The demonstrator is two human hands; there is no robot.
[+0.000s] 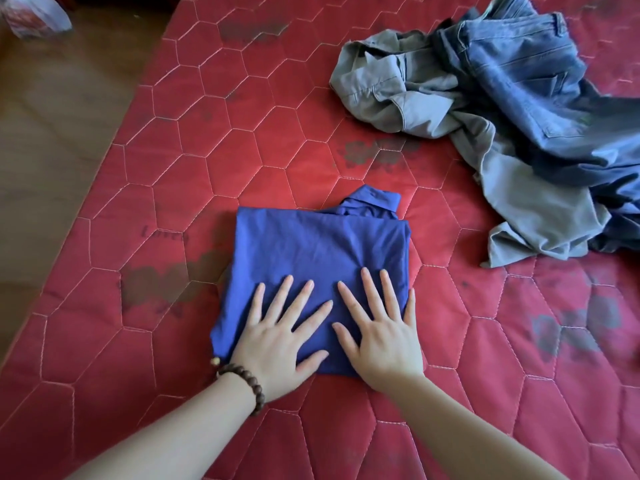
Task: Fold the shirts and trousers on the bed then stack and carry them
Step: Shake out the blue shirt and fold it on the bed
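Note:
A blue shirt [311,247] lies folded into a rough rectangle on the red quilted bed [173,150], its collar poking out at the far edge. My left hand [277,341] and my right hand [381,337] press flat on the near half of the shirt, side by side, fingers spread and straight. A beaded bracelet sits on my left wrist. At the far right lie crumpled grey trousers [433,98], and blue jeans [540,84] are heaped partly on top of them.
The bed's left edge runs diagonally; beyond it is a brown floor [62,116] with a plastic bag [34,15] at the top left corner. Dark stains mark the mattress cover in several places.

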